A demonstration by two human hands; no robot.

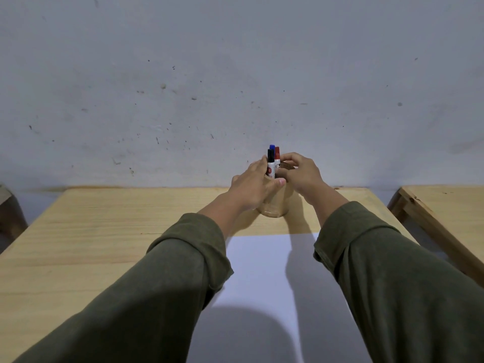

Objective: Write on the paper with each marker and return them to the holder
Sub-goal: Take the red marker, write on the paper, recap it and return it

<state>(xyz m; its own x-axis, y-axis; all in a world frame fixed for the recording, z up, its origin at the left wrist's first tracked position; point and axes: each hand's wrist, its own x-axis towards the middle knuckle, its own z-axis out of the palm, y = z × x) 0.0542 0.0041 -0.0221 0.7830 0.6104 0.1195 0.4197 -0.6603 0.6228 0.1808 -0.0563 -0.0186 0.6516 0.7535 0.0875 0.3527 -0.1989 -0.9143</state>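
Note:
A clear glass holder stands on the wooden table near the wall, just beyond a white sheet of paper. Three capped markers stand in it: black in front, blue behind, red on the right. My left hand wraps around the holder from the left, thumb across its front. My right hand comes in from the right, its fingertips pinched on the red marker's white barrel just above the rim. Most of the holder is hidden behind my hands.
The pale wooden table runs up to a grey, speckled wall. A second wooden table stands to the right across a narrow gap. A dark piece of furniture shows at the left edge.

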